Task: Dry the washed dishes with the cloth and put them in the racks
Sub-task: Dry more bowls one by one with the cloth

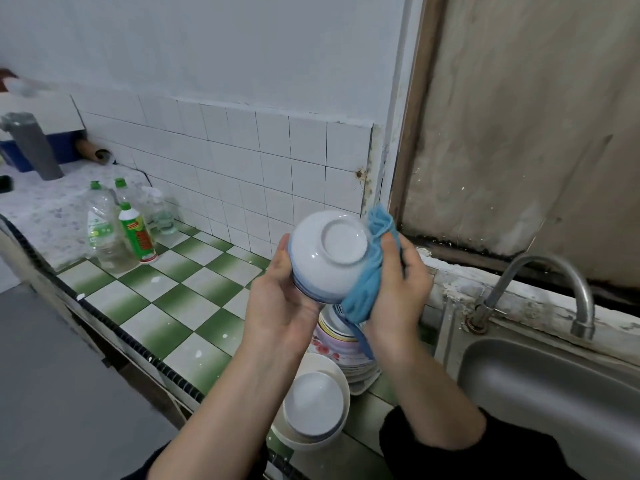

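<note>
I hold a white bowl with a blue rim band (329, 254) at chest height, its foot turned toward me. My left hand (280, 296) grips its left side, fingers curled round the rim. My right hand (398, 278) grips a blue cloth (367, 275) and presses it against the bowl's right side. Below, on the counter, sits a stack of plates with a pink flower print (339, 344), and nearer me a white bowl upside down inside a larger white bowl (313, 403). No rack is in view.
Green-and-white checked counter tiles (173, 299) stretch left. Several plastic bottles (131, 226) stand at the back left near the white wall tiles. A steel sink (554, 393) with a curved tap (550, 285) lies at the right. A grey pipe (34, 147) stands far left.
</note>
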Available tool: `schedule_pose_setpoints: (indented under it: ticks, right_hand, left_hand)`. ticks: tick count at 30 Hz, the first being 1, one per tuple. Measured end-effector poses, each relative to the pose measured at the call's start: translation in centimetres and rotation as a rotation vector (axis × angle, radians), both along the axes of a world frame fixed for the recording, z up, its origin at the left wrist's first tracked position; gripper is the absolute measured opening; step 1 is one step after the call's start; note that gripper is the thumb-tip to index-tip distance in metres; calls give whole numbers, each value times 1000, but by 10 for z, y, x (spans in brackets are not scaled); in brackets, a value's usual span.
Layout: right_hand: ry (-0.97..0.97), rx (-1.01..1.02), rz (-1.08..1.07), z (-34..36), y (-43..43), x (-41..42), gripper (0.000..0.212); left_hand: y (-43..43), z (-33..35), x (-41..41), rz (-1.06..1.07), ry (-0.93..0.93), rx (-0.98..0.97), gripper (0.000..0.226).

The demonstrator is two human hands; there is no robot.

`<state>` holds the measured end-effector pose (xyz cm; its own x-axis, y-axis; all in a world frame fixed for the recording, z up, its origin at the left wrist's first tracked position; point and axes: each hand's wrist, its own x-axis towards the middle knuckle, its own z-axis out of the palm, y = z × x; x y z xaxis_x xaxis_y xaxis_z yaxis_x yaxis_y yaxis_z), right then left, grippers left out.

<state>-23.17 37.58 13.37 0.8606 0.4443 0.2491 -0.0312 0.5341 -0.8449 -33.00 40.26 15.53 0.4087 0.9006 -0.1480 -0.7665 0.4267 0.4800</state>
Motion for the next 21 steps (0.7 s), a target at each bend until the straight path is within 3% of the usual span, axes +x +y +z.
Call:
schedule_pose_setpoints:
  ticks: [2, 7, 11, 17, 21]
  right_hand:
    - [229, 7, 176, 16, 1, 9, 14]
    - [168, 46, 141, 10, -5, -22, 20]
    - [189, 10, 239, 28, -7, 1, 22]
    - [-393, -129, 379, 57, -10, 28, 15]
    - [-819, -249, 236, 59, -17, 21, 15]
  left_hand:
    - [-1, 2, 1, 31, -6, 14, 24]
    - [-2, 9, 2, 59, -73, 62, 22]
    - [-2, 10, -9, 58, 80, 273, 24]
    - [0, 23, -23, 98, 294, 537, 33]
    - [-11, 23, -21, 135, 414, 634, 25]
